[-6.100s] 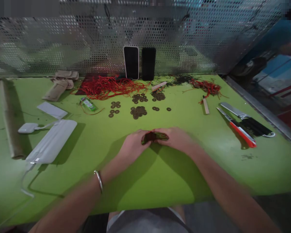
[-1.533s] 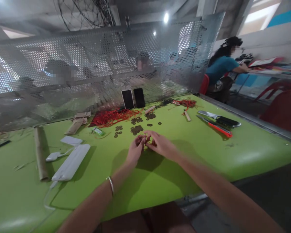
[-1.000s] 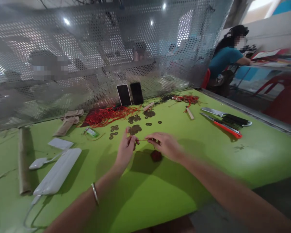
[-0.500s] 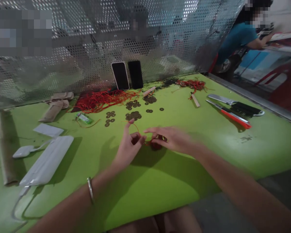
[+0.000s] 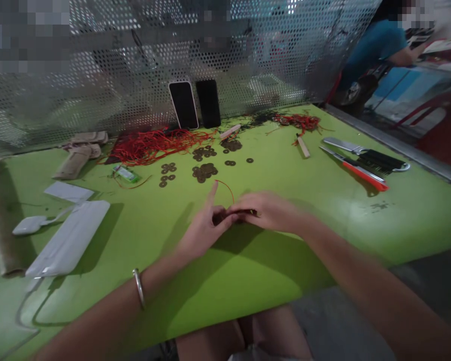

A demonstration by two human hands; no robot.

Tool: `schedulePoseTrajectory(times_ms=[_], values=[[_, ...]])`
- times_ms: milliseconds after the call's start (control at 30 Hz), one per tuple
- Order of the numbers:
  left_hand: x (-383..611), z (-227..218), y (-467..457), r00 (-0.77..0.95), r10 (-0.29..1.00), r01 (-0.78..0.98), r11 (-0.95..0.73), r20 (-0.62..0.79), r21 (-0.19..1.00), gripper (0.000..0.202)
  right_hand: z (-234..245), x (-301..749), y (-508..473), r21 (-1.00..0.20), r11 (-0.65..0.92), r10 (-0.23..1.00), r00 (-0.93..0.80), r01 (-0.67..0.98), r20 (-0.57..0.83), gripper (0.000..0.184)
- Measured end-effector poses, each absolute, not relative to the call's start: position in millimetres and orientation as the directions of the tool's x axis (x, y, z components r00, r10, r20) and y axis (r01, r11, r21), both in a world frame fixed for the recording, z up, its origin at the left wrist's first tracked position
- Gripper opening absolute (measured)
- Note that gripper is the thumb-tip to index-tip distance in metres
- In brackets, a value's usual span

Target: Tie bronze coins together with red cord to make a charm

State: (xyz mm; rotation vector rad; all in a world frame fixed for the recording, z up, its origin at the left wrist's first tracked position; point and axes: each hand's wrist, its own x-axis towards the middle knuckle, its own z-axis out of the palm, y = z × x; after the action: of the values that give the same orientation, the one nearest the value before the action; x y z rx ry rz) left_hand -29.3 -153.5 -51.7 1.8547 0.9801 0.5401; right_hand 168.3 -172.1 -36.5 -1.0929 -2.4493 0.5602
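Note:
My left hand [image 5: 203, 228] is closed in a pinch on a thin red cord [image 5: 230, 190]. Its index finger points up, and the cord's free end arcs from that fingertip down to where both hands meet. My right hand [image 5: 274, 213] is bent over the same cord, its thumb and fingers closed together. Part of what the right fingers hold is dark red, mostly hidden and blurred. Just beyond the hands lies a cluster of holed bronze coins [image 5: 205, 172]. Smaller groups of coins [image 5: 168, 168] are spread around it on the green table [image 5: 210, 296].
A heap of red cords [image 5: 154, 146] lies at the back, near two phones [image 5: 184, 105] leaning on a perforated metal screen. A red-handled cutter [image 5: 361, 173] and scissors-like black-handled tool [image 5: 379, 161] lie right. A white power bank [image 5: 71, 240] is left. Another person [image 5: 378, 45] sits far right.
My hands have come closer together, and the cord's loop has shifted right. The dark red thing under my right hand is now more hidden. The view has tilted slightly downward.

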Motion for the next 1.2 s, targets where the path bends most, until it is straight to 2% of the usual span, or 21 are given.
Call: schedulePoseTrajectory(times_ms=[133,267,333,433,567,700,800,900,967,1067,1200], values=[[-30.3,-45.4,-153.6,0.511,0.86,0.448,-0.252,-0.014,0.858,0.074,-33.6,170.0,-171.0,-0.52,0.59,0.789,-0.577,0.618,0.21,0.021],[-33.2,-43.6,-154.5,0.513,0.854,0.403,-0.335,0.093,0.852,0.031,-29.0,173.8,-170.3,-0.584,0.545,0.801,-0.58,0.602,0.149,0.019],[-35.0,-44.1,-155.2,0.546,0.819,0.343,-0.413,0.179,0.844,0.02,-27.7,175.7,-169.9,-0.617,0.51,0.807,-0.582,0.599,0.101,0.019],[-36.5,-45.3,-155.0,0.56,0.775,0.292,-0.516,0.293,0.805,0.017,-27.1,176.9,-169.5,-0.683,0.468,0.792,-0.609,0.561,0.043,0.02],[-35.5,-46.9,-151.5,0.559,0.756,0.395,-0.604,0.341,0.692,0.012,-26.6,175.7,-169.1,-0.751,0.435,0.767,-0.641,0.498,0.019,0.02],[-33.1,-47.0,-150.3,0.529,0.727,0.49,-0.683,0.438,0.542,0.014,-26.7,175.7,-168.2,-0.802,0.34,0.809,-0.587,0.491,-0.016,0.026],[-32.8,-44.4,-153.4,0.472,0.73,0.561,-0.681,0.494,0.471,0.013,-28.7,177.2,-166.6,-0.843,0.281,0.845,-0.534,0.458,-0.008,0.03],[-33.6,-40.4,-157.7,0.442,0.728,0.567,-0.68,0.525,0.466,0.013,-31.5,178.3,-165.2,-0.845,0.268,0.885,-0.465,0.463,0.026,0.031],[-33.9,-38.7,-160.0,0.463,0.735,0.556,-0.676,0.495,0.483,0.011,-32.4,178.6,-164.7,-0.838,0.27,0.894,-0.447,0.474,0.036,0.031],[-33.4,-39.3,-160.9,0.496,0.74,0.562,-0.673,0.455,0.481,0.007,-32.0,178.4,-164.8,-0.841,0.266,0.889,-0.457,0.472,0.024,0.031],[-32.2,-41.2,-159.0,0.474,0.736,0.56,-0.675,0.483,0.48,0.008,-30.5,178.2,-165.2,-0.841,0.26,0.881,-0.473,0.475,0.005,0.033]])
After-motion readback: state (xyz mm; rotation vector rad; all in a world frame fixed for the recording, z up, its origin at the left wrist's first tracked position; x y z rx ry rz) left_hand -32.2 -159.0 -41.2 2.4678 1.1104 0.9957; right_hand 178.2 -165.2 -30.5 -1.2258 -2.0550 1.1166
